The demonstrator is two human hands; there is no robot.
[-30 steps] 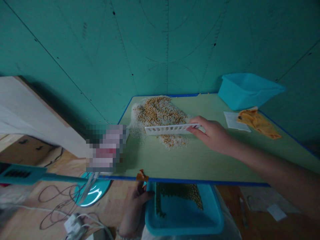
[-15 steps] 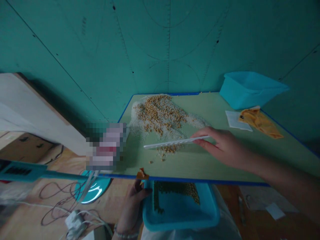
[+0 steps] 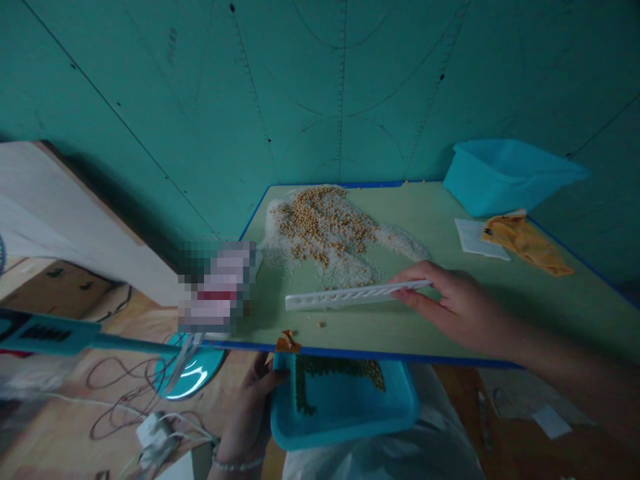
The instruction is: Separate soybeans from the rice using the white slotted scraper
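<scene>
Drawn nearer to the front edge since the earlier frames, the long white slotted plastic strip now lies lower across the pale green, blue-edged desk, and the shallow turquoise plastic tray sits further left beneath that edge. The step in hand looks like pulling some of the loose mixed pile of tan round beans and fine white grains toward the person with the strip. Any further pull would call for keeping the strip's lower edge down on the desk, with the tray held close under the rim to catch what falls; a lone tan bean sits on the near side of the strip, close to the front edge.

The right grip pinches the strip at its right end, fingers over the top and thumb on the near side, so most of its length reaches out leftward, tilted, in front of the pile. The left grip is at the tray's left side, its thumb at the rim; its other fingers are hidden, so I cannot tell how firmly they close. Dark bean-like grains line the tray's far side.
</scene>
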